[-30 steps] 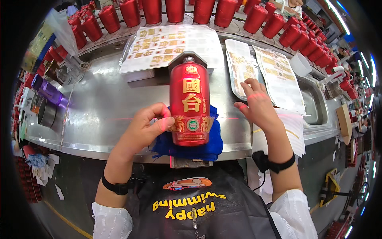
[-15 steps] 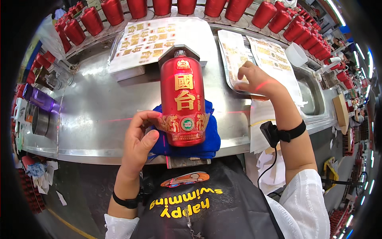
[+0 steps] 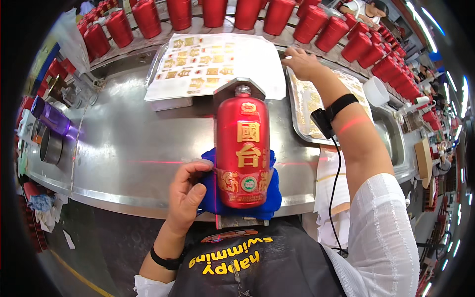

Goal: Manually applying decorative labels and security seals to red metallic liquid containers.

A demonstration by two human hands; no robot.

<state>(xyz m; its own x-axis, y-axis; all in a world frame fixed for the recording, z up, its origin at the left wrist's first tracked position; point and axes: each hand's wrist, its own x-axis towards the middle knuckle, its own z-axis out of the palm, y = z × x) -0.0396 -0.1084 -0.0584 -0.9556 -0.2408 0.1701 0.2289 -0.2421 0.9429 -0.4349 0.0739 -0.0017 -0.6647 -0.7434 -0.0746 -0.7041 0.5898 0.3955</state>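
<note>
- Red bottle [image 3: 243, 148] as landmark: well to its left on the table [image 3: 128, 128] are a purple flask [image 3: 55, 118] and a steel pot [image 3: 52, 147].
- Just left of the bottle, the left hand [image 3: 188, 190] is half open, thumb apart from the curled fingers. Its fingertips meet the bottle's side by the clear, gold-patterned band [image 3: 227, 181]; no full grip shows.
- The bottle itself lies over a blue cloth [image 3: 274, 193] at the table's near edge. Its long axis runs away from the person, neck and lettering tops pointing outward, base nearest the apron; its exact tilt is unclear.
- If the fingertips drag on the band, it could crease or set crooked; a push on one side could roll the bottle on the soft cloth.
- Beyond the bottle to its right, the right hand [image 3: 303, 64] has bent fingers above a tray [image 3: 297, 126] of gold-printed sheets; I cannot tell whether it holds anything. Its wrist cable [image 3: 337, 198] might snag the tray's rim.
</note>
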